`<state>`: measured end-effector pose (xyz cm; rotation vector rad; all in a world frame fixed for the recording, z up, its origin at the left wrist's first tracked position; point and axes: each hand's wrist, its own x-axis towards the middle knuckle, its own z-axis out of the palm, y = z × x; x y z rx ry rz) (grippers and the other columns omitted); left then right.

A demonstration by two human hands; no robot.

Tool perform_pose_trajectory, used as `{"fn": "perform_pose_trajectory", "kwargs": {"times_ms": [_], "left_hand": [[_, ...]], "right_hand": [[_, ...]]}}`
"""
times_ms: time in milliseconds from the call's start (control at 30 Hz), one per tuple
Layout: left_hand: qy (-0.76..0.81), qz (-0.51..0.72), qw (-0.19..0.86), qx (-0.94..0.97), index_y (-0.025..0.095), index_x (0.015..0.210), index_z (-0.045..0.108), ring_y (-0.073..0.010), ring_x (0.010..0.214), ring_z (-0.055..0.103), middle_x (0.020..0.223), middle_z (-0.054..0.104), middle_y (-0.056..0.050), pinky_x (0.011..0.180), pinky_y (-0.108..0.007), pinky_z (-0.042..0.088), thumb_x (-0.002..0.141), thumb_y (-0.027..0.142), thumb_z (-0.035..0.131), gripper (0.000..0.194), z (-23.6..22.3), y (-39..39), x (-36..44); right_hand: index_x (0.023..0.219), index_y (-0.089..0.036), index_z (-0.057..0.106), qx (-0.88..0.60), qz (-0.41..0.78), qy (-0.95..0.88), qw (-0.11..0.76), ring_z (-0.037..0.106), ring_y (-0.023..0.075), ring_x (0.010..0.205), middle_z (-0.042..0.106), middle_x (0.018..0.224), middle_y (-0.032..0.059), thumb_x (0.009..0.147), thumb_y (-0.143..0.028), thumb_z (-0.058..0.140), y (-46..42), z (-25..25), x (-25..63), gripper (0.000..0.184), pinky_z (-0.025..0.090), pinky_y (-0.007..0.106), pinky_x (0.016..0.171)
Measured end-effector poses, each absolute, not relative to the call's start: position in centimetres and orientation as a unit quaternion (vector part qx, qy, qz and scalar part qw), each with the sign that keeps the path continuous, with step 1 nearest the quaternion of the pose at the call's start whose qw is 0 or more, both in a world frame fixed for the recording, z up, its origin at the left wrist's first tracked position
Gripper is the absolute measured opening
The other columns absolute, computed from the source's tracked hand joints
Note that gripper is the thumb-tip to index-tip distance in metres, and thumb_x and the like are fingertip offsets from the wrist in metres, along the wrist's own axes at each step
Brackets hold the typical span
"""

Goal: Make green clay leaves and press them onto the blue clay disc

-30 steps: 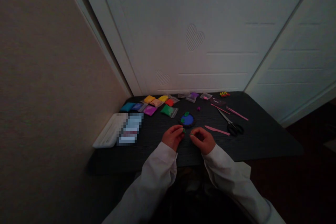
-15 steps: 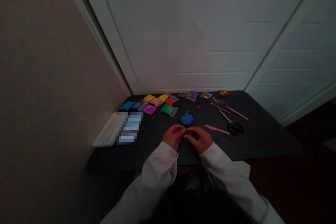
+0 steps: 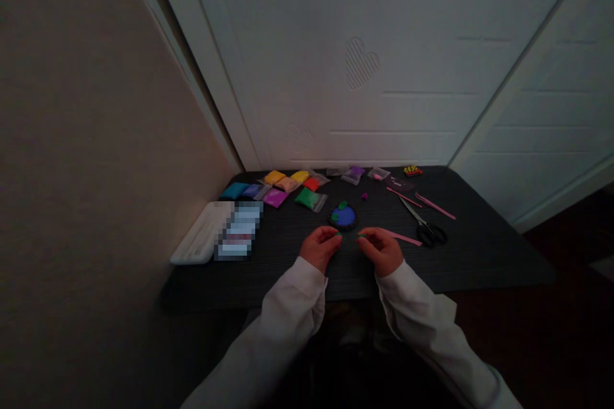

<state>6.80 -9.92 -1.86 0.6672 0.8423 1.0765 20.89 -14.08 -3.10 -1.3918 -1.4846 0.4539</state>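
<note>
My left hand [image 3: 320, 248] is closed in a pinch on a small bit of green clay [image 3: 340, 235], mostly hidden by the fingertips. A little way to its right, my right hand [image 3: 382, 250] pinches another bit of green clay [image 3: 359, 236]. The two hands are apart, just above the dark table. Right beyond them lies a round blue clay piece [image 3: 344, 217] with a dark rim and two green patches on its left and upper parts. The right hand covers one end of a pink clay knife [image 3: 407, 239].
Black-handled scissors [image 3: 426, 230] and pink tools [image 3: 437, 206] lie at the right. Coloured clay packets, including a green one [image 3: 307, 197], line the back left. A white tray [image 3: 201, 233] stands at the left edge. A small magenta lump [image 3: 364, 195] sits behind the blue piece.
My hands were together at one piece of green clay. They have now moved apart, the right hand going right, each with a green bit between its fingertips.
</note>
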Motion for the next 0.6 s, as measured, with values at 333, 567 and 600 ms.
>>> {"fn": "perform_pose_trajectory", "kwargs": {"times_ms": [333,567,600], "left_hand": [[0.365,0.454,0.755,0.301,0.011,0.076,0.063,-0.0088,0.059,0.059,0.069,0.064,-0.003,0.059,-0.021,0.047,0.051,0.015,0.073,0.027,-1.3,-10.3,6.7],[0.369,0.436,0.755,0.322,0.009,0.079,0.063,-0.0074,0.052,0.057,0.064,0.063,-0.003,0.051,-0.019,0.046,0.052,0.012,0.071,0.027,-1.5,-10.4,6.7],[0.368,0.435,0.755,0.324,0.009,0.079,0.063,-0.0073,0.051,0.056,0.063,0.062,-0.003,0.049,-0.018,0.046,0.053,0.014,0.071,0.028,-1.5,-10.3,6.7]], "right_hand": [[0.083,-0.021,0.066,-0.656,0.073,-0.658,0.362,0.055,0.0257,0.089,0.063,0.089,0.0100,0.069,-0.025,0.053,-13.7,-3.9,25.4,0.020,0.041,0.043,0.080],[0.099,-0.017,0.060,-0.675,0.031,-0.641,0.364,0.057,0.0206,0.079,0.061,0.087,0.0095,0.073,-0.025,0.046,-13.6,-4.3,25.3,0.031,0.045,0.036,0.074],[0.099,-0.016,0.060,-0.674,0.028,-0.638,0.371,0.057,0.0198,0.077,0.061,0.085,0.0090,0.073,-0.025,0.046,-13.7,-4.2,25.3,0.030,0.046,0.035,0.072]]}}
